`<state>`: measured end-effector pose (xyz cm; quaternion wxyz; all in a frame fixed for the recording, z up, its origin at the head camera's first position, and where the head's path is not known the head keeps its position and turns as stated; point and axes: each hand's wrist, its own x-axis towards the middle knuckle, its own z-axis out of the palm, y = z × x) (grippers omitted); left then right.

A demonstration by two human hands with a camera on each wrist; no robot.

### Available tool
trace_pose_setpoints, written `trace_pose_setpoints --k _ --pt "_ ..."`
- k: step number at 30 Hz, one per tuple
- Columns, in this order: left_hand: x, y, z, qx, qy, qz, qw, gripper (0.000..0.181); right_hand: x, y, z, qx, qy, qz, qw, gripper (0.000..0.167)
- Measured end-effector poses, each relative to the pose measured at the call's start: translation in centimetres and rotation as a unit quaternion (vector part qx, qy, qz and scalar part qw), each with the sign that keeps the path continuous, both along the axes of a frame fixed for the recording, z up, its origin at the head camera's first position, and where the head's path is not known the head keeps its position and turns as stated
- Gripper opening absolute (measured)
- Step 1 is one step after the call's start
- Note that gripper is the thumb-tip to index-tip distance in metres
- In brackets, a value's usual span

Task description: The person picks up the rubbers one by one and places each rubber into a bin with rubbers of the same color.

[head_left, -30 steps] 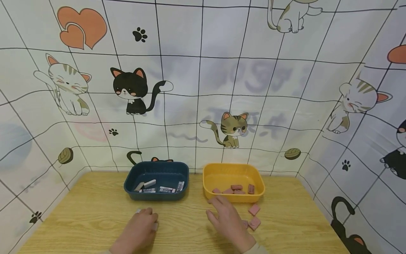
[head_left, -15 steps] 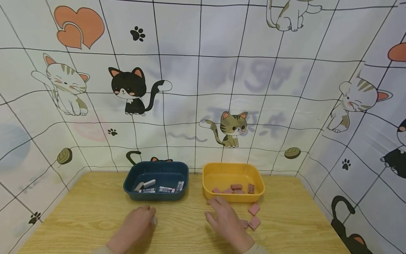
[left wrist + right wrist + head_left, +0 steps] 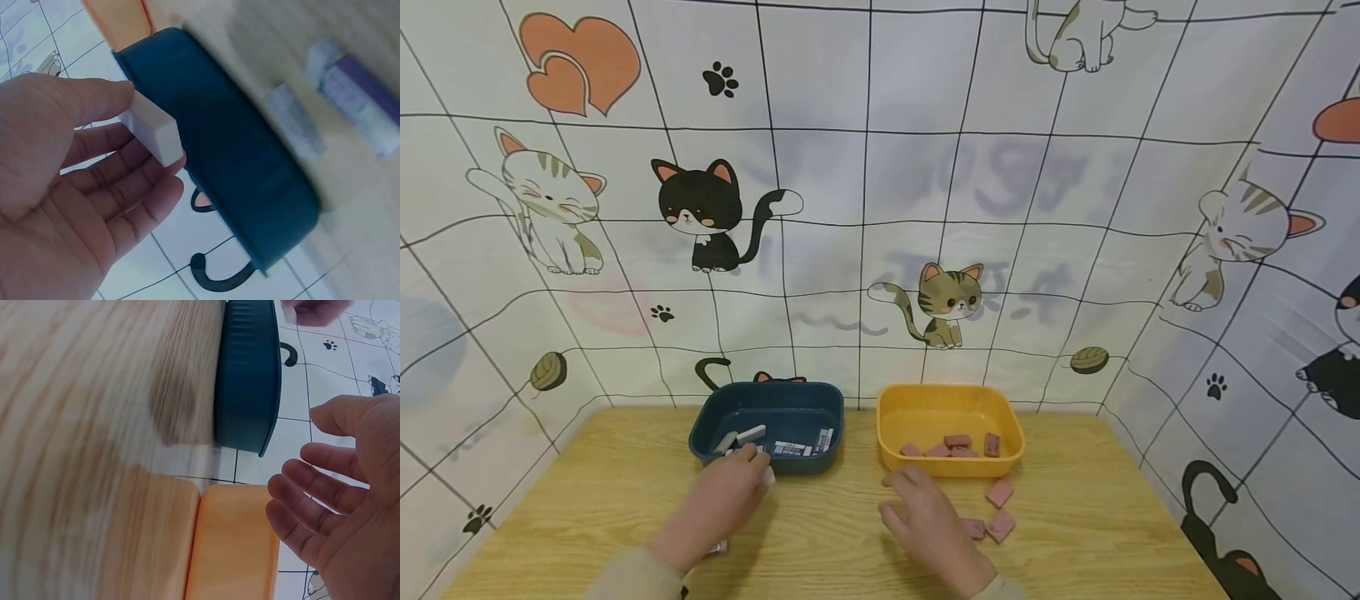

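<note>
My left hand [image 3: 724, 493] pinches a white eraser [image 3: 155, 128] between thumb and fingers, held above the front rim of the dark blue bin [image 3: 767, 465]. Inside that bin lie several white erasers [image 3: 792, 448], some with printed labels. My right hand [image 3: 931, 527] holds nothing; its fingers are relaxed and slightly bent, just in front of the yellow bin [image 3: 955, 468]. Several pink blocks [image 3: 957, 441] lie in the yellow bin. On the table beside my right hand are three more pink blocks [image 3: 1000, 527].
Below my left forearm a small labelled piece [image 3: 718, 547] partly shows on the wooden table [image 3: 1075, 533]. The left wrist view has a blurred purple-and-white eraser [image 3: 359, 100] and a paler block [image 3: 297, 122]. A cat-print cloth [image 3: 820, 267] stands behind the bins.
My left hand has lifted a white eraser from the table and moved forward to the blue bin's front rim. The right hand has stayed nearly still.
</note>
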<state>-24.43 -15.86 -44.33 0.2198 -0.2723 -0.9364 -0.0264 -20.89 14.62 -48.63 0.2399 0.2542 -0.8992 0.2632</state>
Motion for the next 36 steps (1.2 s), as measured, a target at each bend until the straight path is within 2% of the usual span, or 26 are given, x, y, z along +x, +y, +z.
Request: trace_pose_setpoints --k 5,13,17,21,27,32,36 --pt "-1.2 0.3 1.1 -0.001 0.019 -0.017 0.9997 0.021 -0.2 -0.3 -0.1 0.000 0.000 0.006 1.0000 0.023" --pt "-3.8 0.9 2.2 -0.019 0.014 -0.035 0.9991 0.020 -0.5 -0.7 -0.1 0.018 -0.027 0.013 0.9994 0.022" --pt "-5.3 1.3 2.3 -0.027 -0.015 -0.036 0.9989 0.018 -0.5 -0.9 0.0 0.020 -0.039 0.015 0.9989 0.021" --pt "-6.5 1.8 2.3 -0.030 -0.063 -0.025 0.9973 0.018 -0.5 -1.1 0.0 0.021 -0.031 0.018 0.9991 0.021" --pt "-8.1 2.4 1.8 -0.031 -0.145 0.001 0.9889 0.016 -0.5 -1.5 -0.2 0.022 -0.027 0.025 0.9991 0.022" --pt "-9.5 2.4 1.2 -0.040 -0.176 0.013 0.9835 0.014 -0.4 -1.6 -0.3 0.023 -0.027 0.033 0.9988 0.021" --pt "-10.3 2.5 0.9 -0.026 -0.194 0.023 0.9803 0.009 -0.3 -1.6 -0.2 0.027 -0.030 0.034 0.9986 0.020"
